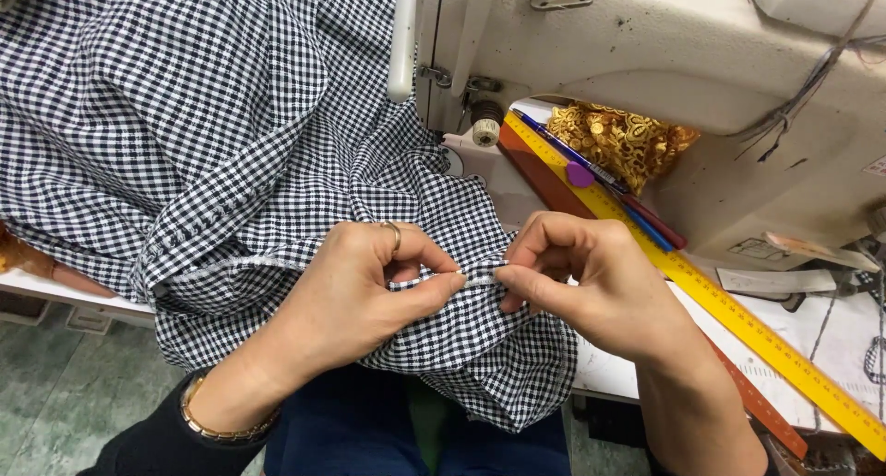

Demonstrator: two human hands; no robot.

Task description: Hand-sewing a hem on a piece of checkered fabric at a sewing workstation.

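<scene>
Black-and-white gingham cotton cloth (212, 135) lay heaped across the bench (835, 342), spilling over its front edge into the lap. Left hand (355, 291) closed, thumb and forefinger pinching a narrow folded edge of the cloth (480, 279); right hand (581, 287) likewise closed, pinching the same edge just beside, fingertips nearly touching. Seemingly working that edge: best kept taut between both pinches, fold held even, pull kept gentle to avoid skewing the checks. Pinched edge ran along the 9-to-3 line, its long axis level across the view; the bulk of the cloth trailed off toward 10 o'clock. Cream sewing machine (646, 61) stood at 1 o'clock, long yellow ruler (738, 315) slanting toward 4.
</scene>
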